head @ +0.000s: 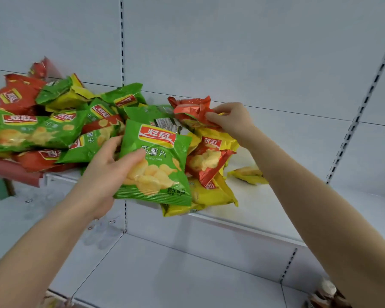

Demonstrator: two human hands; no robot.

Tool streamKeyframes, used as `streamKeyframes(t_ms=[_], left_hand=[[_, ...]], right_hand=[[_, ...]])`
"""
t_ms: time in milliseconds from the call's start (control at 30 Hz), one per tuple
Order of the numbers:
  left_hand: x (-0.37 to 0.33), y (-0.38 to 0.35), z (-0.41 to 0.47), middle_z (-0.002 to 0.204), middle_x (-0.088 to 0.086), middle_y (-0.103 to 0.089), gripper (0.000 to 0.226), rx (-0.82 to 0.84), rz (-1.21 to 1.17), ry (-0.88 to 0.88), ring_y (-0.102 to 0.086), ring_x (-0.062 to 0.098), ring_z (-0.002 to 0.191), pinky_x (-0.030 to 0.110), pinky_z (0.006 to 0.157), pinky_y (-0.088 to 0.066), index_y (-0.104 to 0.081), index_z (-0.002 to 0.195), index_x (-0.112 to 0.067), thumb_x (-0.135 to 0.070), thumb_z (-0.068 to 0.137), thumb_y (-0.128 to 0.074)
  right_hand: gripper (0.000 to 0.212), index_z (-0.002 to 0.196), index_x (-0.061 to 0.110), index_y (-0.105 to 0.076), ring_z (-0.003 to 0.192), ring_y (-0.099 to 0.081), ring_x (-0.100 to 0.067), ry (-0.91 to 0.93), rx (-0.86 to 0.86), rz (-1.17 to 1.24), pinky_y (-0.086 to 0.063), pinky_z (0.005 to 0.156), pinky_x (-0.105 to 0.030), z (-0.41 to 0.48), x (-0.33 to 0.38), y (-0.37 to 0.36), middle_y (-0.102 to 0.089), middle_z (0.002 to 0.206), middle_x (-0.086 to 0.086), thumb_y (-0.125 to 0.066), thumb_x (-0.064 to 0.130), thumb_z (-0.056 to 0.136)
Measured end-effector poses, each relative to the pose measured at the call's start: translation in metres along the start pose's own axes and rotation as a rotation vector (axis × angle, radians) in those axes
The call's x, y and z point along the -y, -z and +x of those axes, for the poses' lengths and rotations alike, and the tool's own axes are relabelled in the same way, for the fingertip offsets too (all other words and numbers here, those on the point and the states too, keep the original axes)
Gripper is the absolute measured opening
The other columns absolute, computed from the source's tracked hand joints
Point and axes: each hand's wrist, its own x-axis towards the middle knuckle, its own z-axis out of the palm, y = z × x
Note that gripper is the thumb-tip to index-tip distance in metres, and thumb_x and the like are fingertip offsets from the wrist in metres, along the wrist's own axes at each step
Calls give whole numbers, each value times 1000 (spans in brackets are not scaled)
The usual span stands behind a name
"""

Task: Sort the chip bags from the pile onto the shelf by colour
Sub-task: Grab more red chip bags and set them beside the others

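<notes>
Head view. The main hazard sits at the front edge of the shelf (pixel 265 210): the yellow bags (pixel 209 194) overhang that edge, directly under the green bag (pixel 156 165). If the green bag is drawn away carelessly, it could drag them off the edge. A second concern is the red bag (pixel 191 110) near the back of the shelf. It lies against neighbouring bags at the right end of the pile (pixel 53 130), so lifting it may tip those bags over. The hold on its crumpled foil looks slight and could slip.

The left hand (pixel 105 174) reaches up from below. Its thumb lies across the face of the green bag and its fingers are curled behind the bag's left side, a firm grip. The right hand (pixel 229 121) is extended further in, wrist raised, fingertips pinching the red bag's crumpled end.

No colour groups are visible yet. One yellow bag (pixel 249 174) lies apart, to the right of the pile.
</notes>
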Motion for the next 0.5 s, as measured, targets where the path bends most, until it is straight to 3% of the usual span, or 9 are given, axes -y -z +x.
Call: streamKeyframes(t_ms=[133, 233, 267, 367, 433, 500], left_hand=[[-7, -6, 11, 66, -17, -69, 24, -114, -189, -17, -66, 1, 56, 24, 47, -54, -56, 102, -30, -8, 90, -58], [-10, -25, 19, 67, -16, -69, 23, -114, -337, -13, -67, 3, 57, 26, 44, -54, -52, 115, -26, -16, 94, -55], [-12, -33, 21, 71, -14, -70, 26, -89, -368, -5, -68, 4, 60, 27, 46, -54, -52, 119, -24, -24, 93, -56], [-14, -50, 23, 101, -4, -71, 66, -3, -400, 31, -71, 11, 78, 32, 56, -56, -49, 132, -21, -46, 74, -67], [-15, -52, 26, 107, 3, -70, 66, -39, -379, 14, -72, 15, 77, 30, 55, -56, -50, 130, -21, -37, 71, -73], [-16, -46, 30, 99, 3, -71, 58, -111, -354, 0, -71, 13, 66, 28, 50, -55, -49, 130, -19, -21, 78, -73]], right_hand=[[6, 88, 17, -69, 76, -63, -14, 110, 9, 335, -53, 78, -30, -33, 3, 43, -68, 80, -2, -65, 13, 85], [16, 91, 26, -68, 83, -64, -8, 294, 71, 248, -52, 81, -28, -57, 7, 44, -69, 87, 6, -67, 12, 83], [19, 94, 28, -67, 86, -63, -7, 328, 101, 189, -52, 83, -28, -62, 6, 37, -68, 90, 8, -69, 14, 82], [31, 107, 21, -65, 105, -58, -7, 407, 149, 105, -47, 95, -28, -72, 4, 12, -63, 105, 5, -71, 22, 76], [33, 108, 13, -67, 111, -55, -5, 477, 197, 113, -45, 97, -26, -72, 6, 5, -60, 109, 3, -66, 23, 77], [17, 100, 17, -69, 104, -57, 2, 430, 210, 194, -47, 93, -21, -64, 13, 9, -63, 104, 7, -64, 20, 84]])
